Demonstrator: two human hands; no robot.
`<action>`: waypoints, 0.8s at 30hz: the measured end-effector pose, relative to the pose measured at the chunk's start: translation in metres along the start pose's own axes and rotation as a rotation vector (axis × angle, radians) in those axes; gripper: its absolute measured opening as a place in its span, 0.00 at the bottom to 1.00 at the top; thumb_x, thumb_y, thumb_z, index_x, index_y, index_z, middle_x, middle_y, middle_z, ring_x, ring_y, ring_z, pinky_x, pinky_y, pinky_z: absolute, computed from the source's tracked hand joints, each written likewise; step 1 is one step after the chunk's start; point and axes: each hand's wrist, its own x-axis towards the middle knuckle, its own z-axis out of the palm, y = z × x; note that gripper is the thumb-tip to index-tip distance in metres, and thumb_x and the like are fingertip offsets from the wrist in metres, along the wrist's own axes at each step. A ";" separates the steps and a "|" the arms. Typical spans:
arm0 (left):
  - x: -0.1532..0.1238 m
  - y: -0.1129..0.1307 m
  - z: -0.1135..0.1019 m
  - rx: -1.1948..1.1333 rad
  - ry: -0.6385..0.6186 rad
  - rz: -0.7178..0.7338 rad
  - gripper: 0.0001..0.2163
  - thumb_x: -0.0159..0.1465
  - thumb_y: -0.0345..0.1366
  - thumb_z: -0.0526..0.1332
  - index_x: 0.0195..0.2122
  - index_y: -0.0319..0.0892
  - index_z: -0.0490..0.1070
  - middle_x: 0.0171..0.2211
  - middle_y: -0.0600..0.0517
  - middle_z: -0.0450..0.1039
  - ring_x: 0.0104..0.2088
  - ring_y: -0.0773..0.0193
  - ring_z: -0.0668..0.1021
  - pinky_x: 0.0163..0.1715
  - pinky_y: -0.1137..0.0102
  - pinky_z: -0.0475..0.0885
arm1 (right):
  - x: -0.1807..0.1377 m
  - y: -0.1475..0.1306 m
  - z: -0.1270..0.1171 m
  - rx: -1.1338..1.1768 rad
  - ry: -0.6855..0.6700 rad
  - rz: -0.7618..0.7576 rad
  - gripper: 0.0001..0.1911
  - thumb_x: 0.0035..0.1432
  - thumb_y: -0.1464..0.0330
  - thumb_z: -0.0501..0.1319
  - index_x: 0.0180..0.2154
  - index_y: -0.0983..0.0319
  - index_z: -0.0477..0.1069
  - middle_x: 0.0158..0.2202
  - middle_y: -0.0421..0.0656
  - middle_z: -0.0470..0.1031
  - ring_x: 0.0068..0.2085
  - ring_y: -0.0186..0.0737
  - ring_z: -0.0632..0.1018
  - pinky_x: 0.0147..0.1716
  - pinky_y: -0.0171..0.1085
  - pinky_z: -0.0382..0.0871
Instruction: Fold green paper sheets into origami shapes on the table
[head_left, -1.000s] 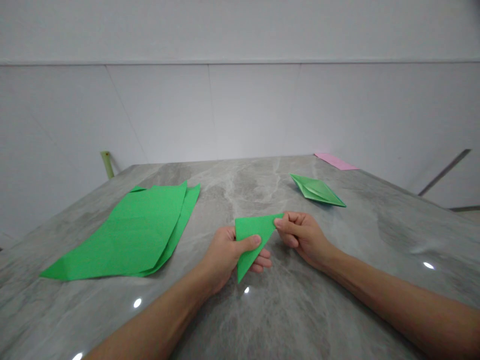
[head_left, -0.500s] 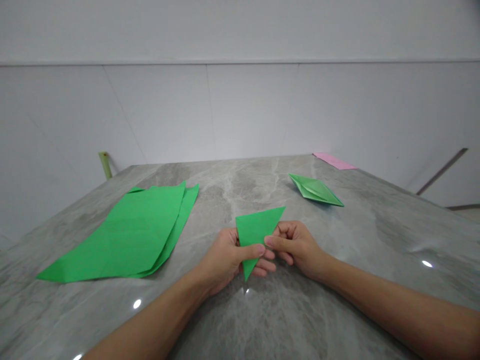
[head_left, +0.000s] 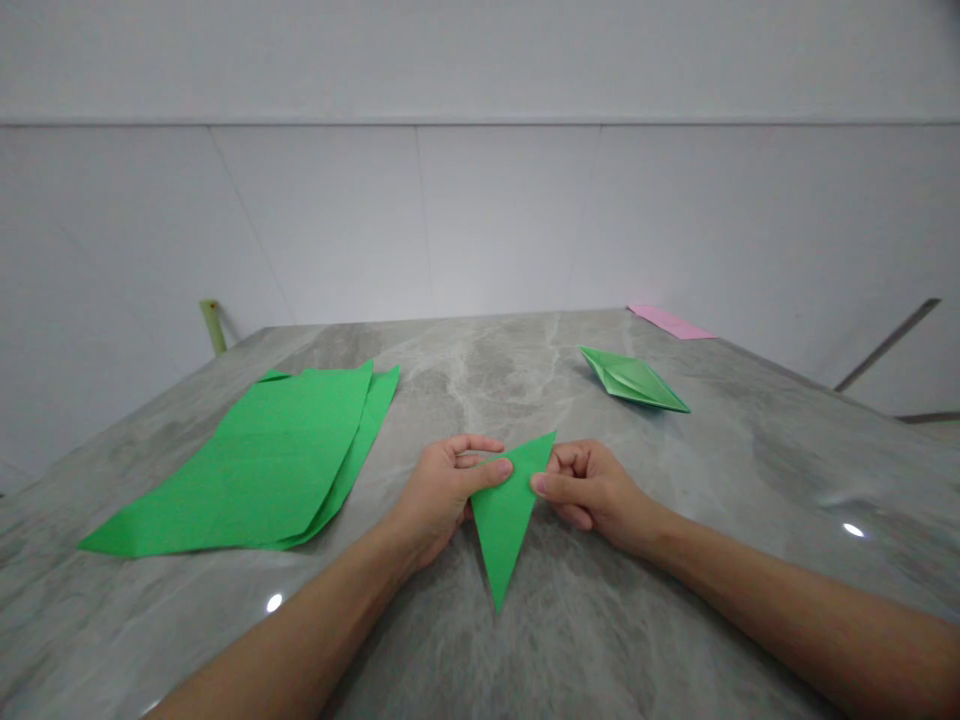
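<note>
While left fingers (head_left: 480, 442) pinch green triangle (head_left: 504, 525), right fingers (head_left: 574, 457) grip it (folded paper (head_left: 634, 380) beyond).

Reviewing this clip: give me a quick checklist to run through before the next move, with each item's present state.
1. Left hand holds the small green paper, thumb on top: ok.
2. Right hand has its thumb at the paper's right edge: ok.
3. Large green sheets lie apart from both hands: ok.
4. Light green folded piece lies apart from both hands: ok.
5. Layers on the small paper's underside line up: cannot tell, hidden.
6. Pink paper out of the hands' way, at the far edge: ok.
</note>
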 end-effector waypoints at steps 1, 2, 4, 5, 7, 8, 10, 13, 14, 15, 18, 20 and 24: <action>0.001 0.000 -0.001 0.000 -0.016 -0.003 0.23 0.43 0.40 0.78 0.36 0.35 0.76 0.25 0.50 0.78 0.24 0.66 0.78 0.25 0.73 0.73 | 0.000 0.001 0.000 -0.006 0.005 -0.016 0.22 0.50 0.53 0.69 0.21 0.61 0.65 0.09 0.32 0.60 0.13 0.26 0.53 0.16 0.33 0.41; 0.001 0.001 -0.002 0.003 -0.042 -0.011 0.22 0.43 0.41 0.78 0.34 0.34 0.76 0.24 0.50 0.78 0.24 0.66 0.78 0.26 0.73 0.73 | 0.001 0.001 -0.001 -0.006 0.020 -0.036 0.22 0.51 0.53 0.69 0.21 0.61 0.65 0.10 0.32 0.61 0.14 0.26 0.54 0.16 0.33 0.42; 0.000 0.001 -0.003 0.015 -0.079 -0.026 0.20 0.44 0.43 0.78 0.31 0.33 0.78 0.24 0.48 0.78 0.25 0.65 0.78 0.28 0.72 0.73 | 0.001 0.002 -0.002 0.002 0.051 -0.071 0.22 0.51 0.53 0.68 0.21 0.61 0.65 0.10 0.33 0.62 0.14 0.26 0.54 0.17 0.33 0.43; 0.000 0.001 -0.003 0.024 -0.089 -0.030 0.20 0.44 0.43 0.78 0.31 0.33 0.78 0.25 0.48 0.78 0.26 0.65 0.78 0.29 0.72 0.73 | 0.002 0.002 -0.002 0.006 0.062 -0.082 0.22 0.52 0.53 0.68 0.21 0.61 0.65 0.10 0.33 0.62 0.14 0.26 0.55 0.17 0.33 0.43; -0.001 0.001 -0.002 0.040 -0.102 -0.031 0.20 0.44 0.44 0.77 0.31 0.33 0.79 0.24 0.48 0.78 0.26 0.64 0.78 0.29 0.71 0.72 | 0.002 0.002 -0.003 0.008 0.069 -0.091 0.23 0.52 0.53 0.68 0.20 0.61 0.64 0.10 0.33 0.62 0.15 0.26 0.55 0.17 0.33 0.44; -0.001 0.001 -0.002 0.045 -0.110 -0.031 0.19 0.45 0.44 0.77 0.31 0.34 0.80 0.24 0.48 0.77 0.26 0.64 0.77 0.29 0.71 0.72 | 0.002 0.002 -0.003 0.008 0.067 -0.090 0.23 0.52 0.53 0.68 0.20 0.61 0.64 0.10 0.33 0.62 0.15 0.26 0.55 0.17 0.33 0.44; -0.001 0.001 -0.002 0.056 -0.125 -0.028 0.18 0.45 0.44 0.76 0.30 0.34 0.80 0.23 0.48 0.77 0.25 0.64 0.77 0.29 0.71 0.71 | 0.002 0.001 -0.002 0.009 0.061 -0.085 0.23 0.51 0.53 0.68 0.20 0.61 0.64 0.10 0.33 0.62 0.15 0.27 0.55 0.17 0.33 0.44; -0.002 0.001 -0.002 0.083 -0.140 -0.025 0.18 0.46 0.44 0.75 0.30 0.34 0.80 0.23 0.48 0.76 0.23 0.65 0.75 0.28 0.71 0.69 | 0.001 0.000 -0.001 0.021 0.058 -0.077 0.22 0.51 0.54 0.68 0.20 0.61 0.64 0.10 0.33 0.61 0.15 0.26 0.55 0.17 0.33 0.44; -0.002 0.002 -0.002 0.094 -0.141 -0.022 0.18 0.46 0.45 0.75 0.29 0.34 0.80 0.22 0.49 0.76 0.23 0.66 0.74 0.28 0.71 0.69 | 0.000 0.000 -0.001 0.028 0.059 -0.072 0.22 0.51 0.55 0.69 0.20 0.61 0.64 0.10 0.32 0.60 0.15 0.26 0.54 0.17 0.33 0.43; -0.002 0.001 -0.003 0.106 -0.141 -0.019 0.18 0.46 0.45 0.75 0.29 0.34 0.80 0.22 0.49 0.76 0.22 0.66 0.74 0.28 0.71 0.68 | 0.000 0.000 -0.001 0.035 0.060 -0.067 0.21 0.51 0.56 0.69 0.20 0.61 0.64 0.10 0.32 0.60 0.15 0.26 0.54 0.17 0.33 0.43; -0.002 0.001 -0.005 0.147 -0.166 -0.015 0.18 0.47 0.47 0.74 0.27 0.35 0.79 0.22 0.49 0.75 0.23 0.65 0.74 0.28 0.71 0.67 | -0.001 -0.001 0.000 0.049 0.033 -0.045 0.21 0.50 0.56 0.69 0.20 0.61 0.64 0.09 0.31 0.59 0.14 0.26 0.54 0.16 0.32 0.42; -0.002 0.000 -0.007 0.198 -0.211 -0.026 0.18 0.47 0.48 0.74 0.25 0.35 0.78 0.22 0.50 0.74 0.23 0.66 0.73 0.26 0.72 0.66 | -0.002 -0.001 0.000 0.053 -0.011 -0.031 0.21 0.50 0.56 0.70 0.20 0.61 0.63 0.09 0.31 0.58 0.13 0.26 0.54 0.15 0.32 0.43; -0.002 0.001 -0.009 0.359 -0.315 -0.042 0.20 0.49 0.51 0.72 0.21 0.37 0.74 0.18 0.54 0.69 0.18 0.72 0.65 0.19 0.75 0.57 | -0.002 -0.002 0.001 0.041 -0.116 0.025 0.21 0.49 0.57 0.70 0.19 0.61 0.63 0.08 0.30 0.58 0.12 0.25 0.54 0.14 0.31 0.44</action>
